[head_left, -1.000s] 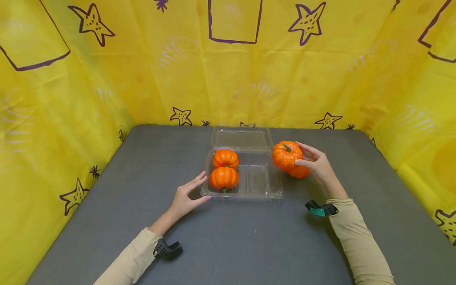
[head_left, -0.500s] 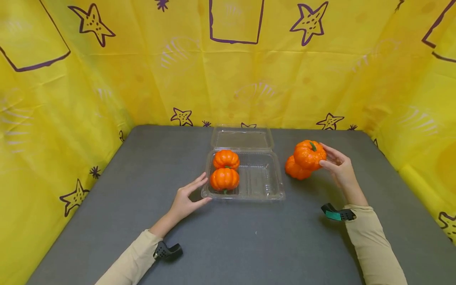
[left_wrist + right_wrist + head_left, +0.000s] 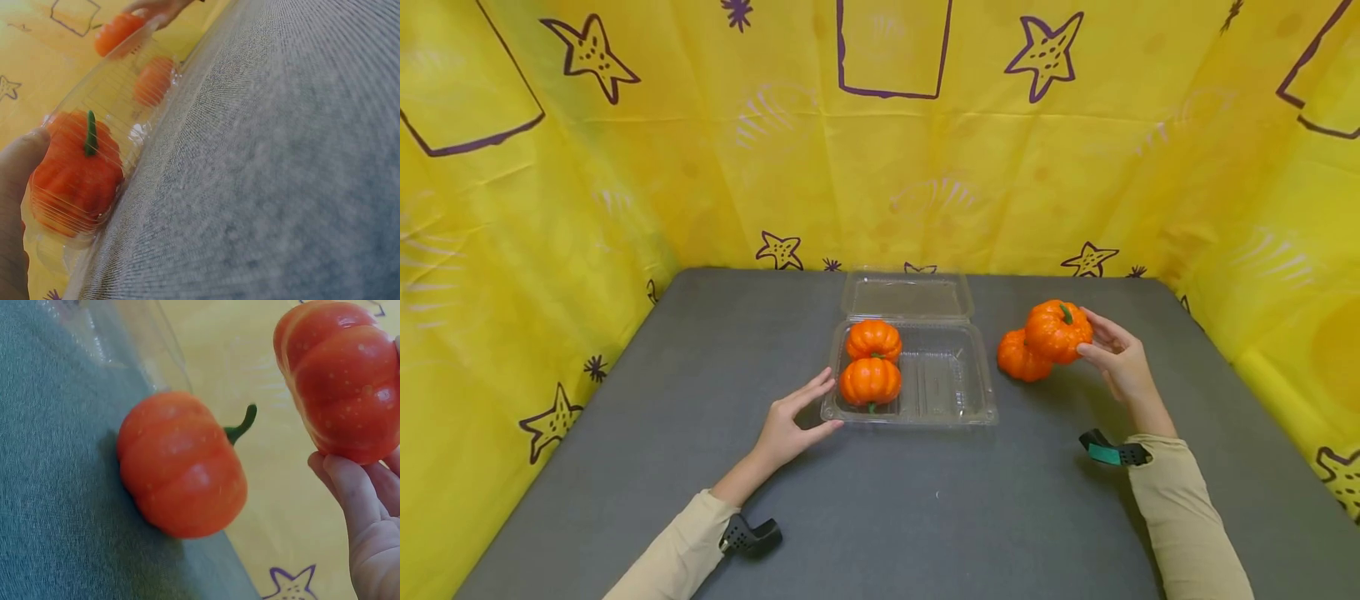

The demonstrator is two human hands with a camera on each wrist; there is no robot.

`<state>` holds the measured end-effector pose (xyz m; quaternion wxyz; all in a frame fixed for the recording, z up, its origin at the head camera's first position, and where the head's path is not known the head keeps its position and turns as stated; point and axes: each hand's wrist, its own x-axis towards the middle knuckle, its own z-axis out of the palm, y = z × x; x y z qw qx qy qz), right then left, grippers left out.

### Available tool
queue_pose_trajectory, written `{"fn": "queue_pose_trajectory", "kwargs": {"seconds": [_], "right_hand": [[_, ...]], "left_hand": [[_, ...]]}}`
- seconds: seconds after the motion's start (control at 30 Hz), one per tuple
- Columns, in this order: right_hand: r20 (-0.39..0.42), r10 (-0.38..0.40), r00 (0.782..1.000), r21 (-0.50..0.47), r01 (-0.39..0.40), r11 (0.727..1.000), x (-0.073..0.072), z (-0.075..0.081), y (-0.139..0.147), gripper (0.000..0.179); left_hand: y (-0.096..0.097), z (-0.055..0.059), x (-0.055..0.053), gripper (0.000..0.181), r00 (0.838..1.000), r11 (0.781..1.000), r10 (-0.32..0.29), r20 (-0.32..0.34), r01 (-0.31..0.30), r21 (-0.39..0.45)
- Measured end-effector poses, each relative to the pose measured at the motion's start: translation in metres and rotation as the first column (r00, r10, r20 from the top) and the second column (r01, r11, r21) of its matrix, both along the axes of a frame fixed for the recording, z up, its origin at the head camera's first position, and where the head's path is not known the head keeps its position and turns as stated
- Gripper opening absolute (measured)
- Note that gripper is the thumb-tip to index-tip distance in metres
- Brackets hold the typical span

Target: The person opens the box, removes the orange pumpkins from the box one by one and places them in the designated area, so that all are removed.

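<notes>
My right hand [image 3: 1122,362] grips a small orange pumpkin [image 3: 1059,332] with a green stem, thumb and fingers around its right side. In the right wrist view this held pumpkin [image 3: 347,381] is raised above a second pumpkin [image 3: 181,465], which sits on the table. Two more pumpkins [image 3: 870,382] stand one behind the other in the left half of a clear plastic clamshell container [image 3: 987,392]. My left hand [image 3: 786,429] spreads straight fingers along the container's left edge, with the thumb at its front left corner.
The container's clear lid [image 3: 908,297] lies folded back toward the yellow patterned curtain [image 3: 880,192], which encloses the back and sides. Everything rests on a dark grey tabletop [image 3: 880,517].
My right hand has carried its pumpkin to the right, away from the container's edge, revealing more of the pumpkin on the table. The left hand stays at the container's edge.
</notes>
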<state>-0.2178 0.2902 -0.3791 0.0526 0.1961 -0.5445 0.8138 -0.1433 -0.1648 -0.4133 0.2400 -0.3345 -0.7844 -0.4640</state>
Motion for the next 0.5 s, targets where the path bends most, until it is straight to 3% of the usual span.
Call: {"fn": "queue_pose_trajectory", "kwargs": {"seconds": [0.5], "right_hand": [[0.076,0.010,0.997,-0.020,-0.008,1.000,-0.002,-0.010,0.033,0.044]], "left_hand": [[0.000,0.004,0.002,0.054,1.000,1.000,0.011,0.014,-0.011,-0.007]]}}
